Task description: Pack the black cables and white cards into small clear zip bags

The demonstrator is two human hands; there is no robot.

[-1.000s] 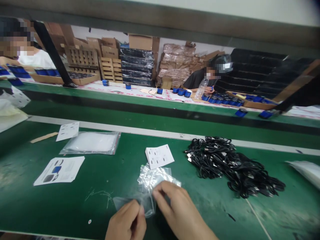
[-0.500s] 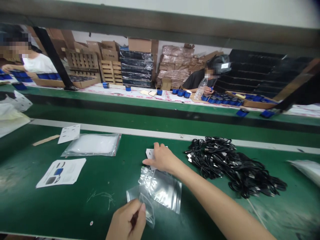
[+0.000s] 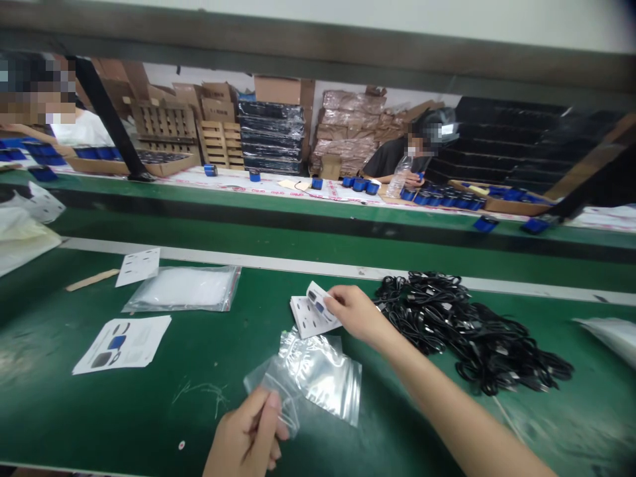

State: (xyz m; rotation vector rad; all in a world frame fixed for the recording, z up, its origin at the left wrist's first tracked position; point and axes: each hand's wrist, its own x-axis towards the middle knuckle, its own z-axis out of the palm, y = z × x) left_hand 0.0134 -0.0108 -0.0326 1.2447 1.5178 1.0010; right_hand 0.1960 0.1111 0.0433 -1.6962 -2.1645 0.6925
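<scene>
Between thumb and fingers, my left hand (image 3: 253, 424) pinches a clear zip bag (image 3: 278, 384) near the front of the green bench. My right hand (image 3: 355, 311) grips a printed leaflet (image 3: 320, 301) by its right side, its left edge lifted off a small stack of leaflets (image 3: 305, 321). Below that stack lie several flat clear zip bags (image 3: 328, 377), shiny and overlapping. Just right of my right hand is a heap of black coiled cables (image 3: 467, 331).
To the left are another leaflet stack (image 3: 124, 341) and a filled plastic bag (image 3: 186, 288). Behind a raised ledge, blue devices (image 3: 358, 184) and a plastic bottle (image 3: 399, 175) stand before a co-worker (image 3: 390, 159); another person (image 3: 82, 126) is at far left.
My right hand has drawn back to the right, raising a leaflet from the stack it covered before. My left hand, with the bag, has shifted slightly left.
</scene>
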